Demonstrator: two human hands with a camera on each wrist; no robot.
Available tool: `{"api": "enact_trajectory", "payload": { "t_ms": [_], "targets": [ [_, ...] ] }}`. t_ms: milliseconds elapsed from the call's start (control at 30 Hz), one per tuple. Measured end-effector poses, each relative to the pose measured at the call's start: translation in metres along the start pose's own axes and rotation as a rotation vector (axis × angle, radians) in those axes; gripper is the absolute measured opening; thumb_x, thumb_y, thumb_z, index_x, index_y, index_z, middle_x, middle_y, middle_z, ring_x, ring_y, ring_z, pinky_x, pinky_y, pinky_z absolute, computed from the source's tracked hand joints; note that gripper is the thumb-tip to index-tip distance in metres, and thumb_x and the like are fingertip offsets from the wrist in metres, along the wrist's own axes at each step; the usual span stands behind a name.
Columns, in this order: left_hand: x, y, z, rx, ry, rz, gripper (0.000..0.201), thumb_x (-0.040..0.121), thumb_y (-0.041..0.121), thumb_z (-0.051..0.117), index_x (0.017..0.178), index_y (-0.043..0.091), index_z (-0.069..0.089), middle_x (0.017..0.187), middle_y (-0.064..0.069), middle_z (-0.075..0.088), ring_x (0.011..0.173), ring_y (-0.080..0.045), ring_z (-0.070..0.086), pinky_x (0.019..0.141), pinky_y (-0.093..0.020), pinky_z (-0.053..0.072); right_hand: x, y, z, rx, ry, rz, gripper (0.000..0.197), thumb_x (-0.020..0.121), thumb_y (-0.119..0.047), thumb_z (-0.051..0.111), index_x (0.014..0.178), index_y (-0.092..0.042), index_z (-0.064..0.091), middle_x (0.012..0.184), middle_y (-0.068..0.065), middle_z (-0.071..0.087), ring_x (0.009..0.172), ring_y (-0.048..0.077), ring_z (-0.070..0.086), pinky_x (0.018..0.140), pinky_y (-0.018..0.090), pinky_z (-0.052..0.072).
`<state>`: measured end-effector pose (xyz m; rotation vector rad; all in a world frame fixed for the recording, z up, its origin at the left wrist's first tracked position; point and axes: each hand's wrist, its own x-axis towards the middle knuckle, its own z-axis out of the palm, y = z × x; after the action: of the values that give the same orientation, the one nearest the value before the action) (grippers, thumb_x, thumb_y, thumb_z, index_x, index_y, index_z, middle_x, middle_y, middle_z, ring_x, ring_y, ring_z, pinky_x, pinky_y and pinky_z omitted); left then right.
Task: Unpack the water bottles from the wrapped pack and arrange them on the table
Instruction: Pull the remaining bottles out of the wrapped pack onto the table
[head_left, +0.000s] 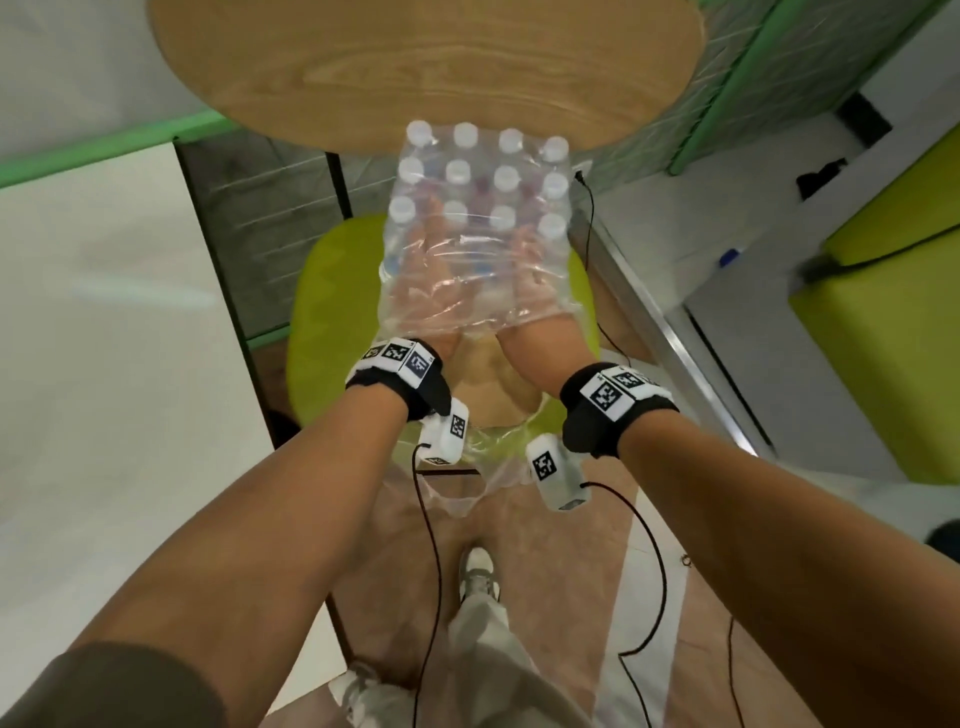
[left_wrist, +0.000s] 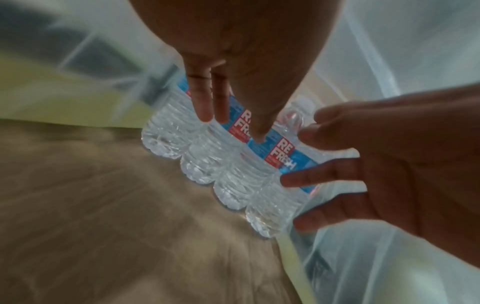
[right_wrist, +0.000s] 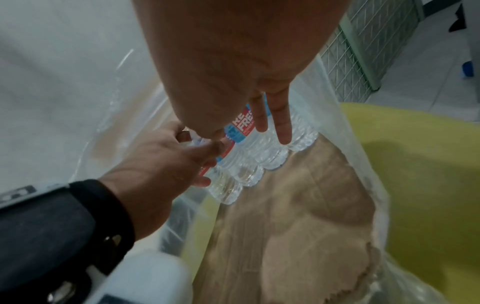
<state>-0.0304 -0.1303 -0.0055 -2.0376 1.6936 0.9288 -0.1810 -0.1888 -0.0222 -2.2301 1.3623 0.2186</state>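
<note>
A pack of water bottles (head_left: 480, 179) with white caps stands in loose clear wrap (head_left: 467, 306) on a cardboard sheet (head_left: 498, 387) laid on a yellow-green chair (head_left: 327, 312). The wrap's near end is open and both my hands are inside it. My left hand (head_left: 423, 273) lays fairly straight fingers (left_wrist: 205, 111) on the labels of the near row of bottles (left_wrist: 207, 162). My right hand (head_left: 532, 275) touches the right end of that row (right_wrist: 259, 158) with spread fingers (right_wrist: 283, 131). Neither hand visibly grips a bottle. The round wooden table (head_left: 426, 62) lies just beyond the pack.
A green-framed mesh panel (head_left: 727, 98) stands to the right of the table, with a yellow-green bench (head_left: 883, 338) further right. A white surface (head_left: 104, 312) fills the left side. Black cables (head_left: 431, 545) hang from my wrists over the wooden floor, near my shoe (head_left: 480, 571).
</note>
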Motion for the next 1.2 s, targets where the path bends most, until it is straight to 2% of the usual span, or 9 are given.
{"api": "enact_trajectory", "payload": {
  "t_ms": [100,267,467,567,700,733,833,967,1200],
  "targets": [
    [0.009,0.008,-0.008,0.009,-0.024,-0.024,0.085,0.094,0.011,0.062,0.159,0.028,0.010,0.156,-0.011,0.037,0.132,-0.029,0.049,0.094,-0.025,0.043,0.017,0.001,-0.003,-0.065,0.218,-0.120,0.035,0.077,-0.003,0.033,0.063,-0.004,0.065,0.064,0.016,0.064,0.053,0.029,0.063,0.048,0.021,0.041],
    [0.016,0.013,0.002,0.033,0.021,0.064,0.045,0.109,0.020,0.033,0.149,0.000,0.037,0.152,-0.022,0.040,0.126,-0.028,0.049,0.109,-0.037,0.033,0.028,-0.010,-0.010,-0.041,0.087,0.055,0.028,0.100,-0.011,0.039,0.113,-0.007,0.064,0.119,0.012,0.063,0.113,0.027,0.058,0.097,0.035,0.043],
    [0.015,-0.001,0.046,-0.259,0.259,-0.037,0.033,0.106,0.022,0.035,0.132,0.011,0.052,0.119,-0.016,0.066,0.111,-0.033,0.064,0.093,-0.037,0.049,0.025,0.015,-0.011,-0.316,-0.335,0.062,0.068,0.086,-0.020,0.064,0.149,-0.016,0.039,0.142,0.011,0.048,0.124,0.033,0.053,0.100,0.042,0.049],
    [0.016,-0.002,0.059,-0.257,0.443,-0.010,0.043,0.105,0.036,0.029,0.117,0.011,0.062,0.099,-0.013,0.070,0.089,-0.032,0.068,0.073,-0.031,0.041,0.046,0.017,-0.001,-0.236,-0.329,0.051,0.052,0.096,-0.031,0.056,0.143,-0.010,0.047,0.147,0.016,0.046,0.133,0.034,0.047,0.111,0.043,0.039],
    [-0.005,-0.004,0.075,-0.387,0.645,0.098,0.063,0.094,0.056,0.026,0.087,0.009,0.068,0.077,-0.011,0.067,0.067,-0.027,0.061,0.068,-0.038,0.051,0.007,0.000,-0.006,-0.449,-0.414,0.006,0.025,0.080,-0.026,0.066,0.103,-0.016,0.062,0.097,0.008,0.065,0.100,0.030,0.061,0.074,0.028,0.050],
    [-0.012,-0.007,0.082,-0.462,0.706,0.120,0.055,0.094,0.055,0.039,0.094,0.007,0.065,0.084,-0.011,0.065,0.073,-0.027,0.059,0.069,-0.041,0.051,-0.006,-0.002,-0.005,-0.431,-0.447,0.033,0.034,0.080,-0.021,0.066,0.114,-0.015,0.061,0.103,0.008,0.065,0.103,0.031,0.060,0.073,0.028,0.050],
    [-0.043,-0.022,0.103,-0.669,0.795,0.181,0.049,0.089,0.046,0.066,0.125,0.015,0.052,0.114,-0.004,0.057,0.100,-0.020,0.058,0.082,-0.036,0.054,-0.029,-0.025,0.014,-0.424,-0.257,-0.001,0.067,0.091,-0.017,0.059,0.151,-0.020,0.032,0.146,0.008,0.047,0.129,0.032,0.050,0.101,0.039,0.048],
    [-0.099,-0.056,0.126,-0.920,0.923,0.108,0.059,0.083,0.047,0.076,0.131,0.029,0.047,0.120,0.014,0.059,0.108,-0.005,0.061,0.088,-0.032,0.056,-0.040,-0.081,0.045,-0.242,0.298,-0.024,0.016,0.093,-0.034,0.046,0.104,-0.032,0.057,0.079,-0.002,0.058,0.068,0.029,0.056,0.073,0.035,0.049],
    [-0.201,-0.165,0.174,-1.107,1.152,-0.234,0.056,0.083,0.042,0.078,0.130,0.033,0.049,0.126,0.017,0.057,0.112,-0.004,0.059,0.089,-0.028,0.055,-0.097,-0.195,0.106,0.348,0.559,-0.164,0.040,0.080,-0.033,0.067,0.111,-0.011,0.054,0.106,0.005,0.052,0.095,0.024,0.053,0.076,0.031,0.045]
  ]
}}
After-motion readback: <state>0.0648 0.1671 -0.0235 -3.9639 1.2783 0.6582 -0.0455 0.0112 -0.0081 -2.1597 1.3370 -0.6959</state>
